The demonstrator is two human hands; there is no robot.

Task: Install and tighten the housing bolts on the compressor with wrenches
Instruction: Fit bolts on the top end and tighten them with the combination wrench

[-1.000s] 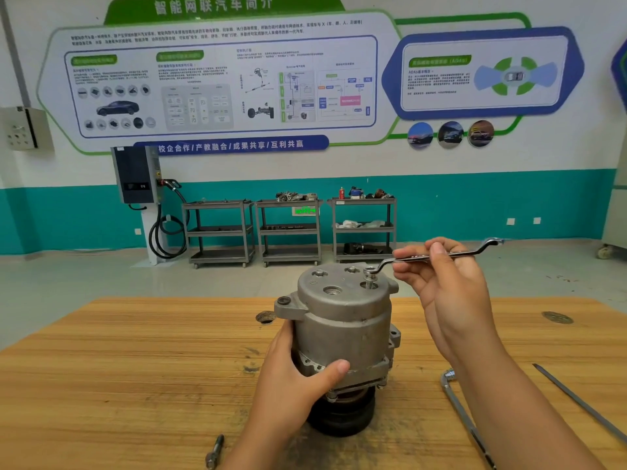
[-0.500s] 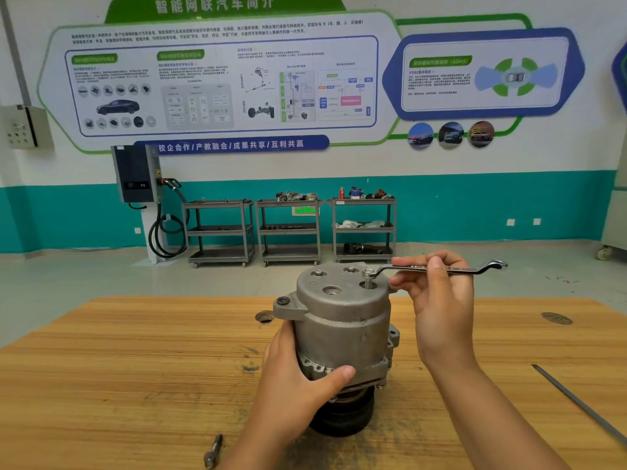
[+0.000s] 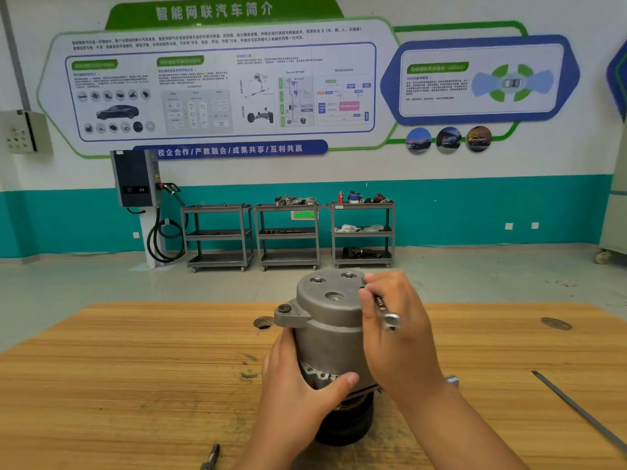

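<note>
The grey compressor (image 3: 330, 320) stands upright on its black pulley in the middle of the wooden table (image 3: 135, 385). My left hand (image 3: 298, 391) wraps around its lower left side, thumb across the flange. My right hand (image 3: 397, 327) covers the top right of the housing and grips a ring wrench (image 3: 386, 313). The wrench's free end points toward me; its far end sits at the top right bolt, hidden by my fingers. Bolt heads (image 3: 317, 279) show on the top face.
A loose bolt (image 3: 210, 456) lies at the table's near edge, left of my arm. A long thin metal rod (image 3: 576, 408) lies on the right. A second tool's end (image 3: 451, 379) peeks out behind my right wrist. Shelving carts stand by the far wall.
My right hand swung the wrench around the top right bolt, from pointing right to pointing toward me. My left hand kept its hold on the compressor.
</note>
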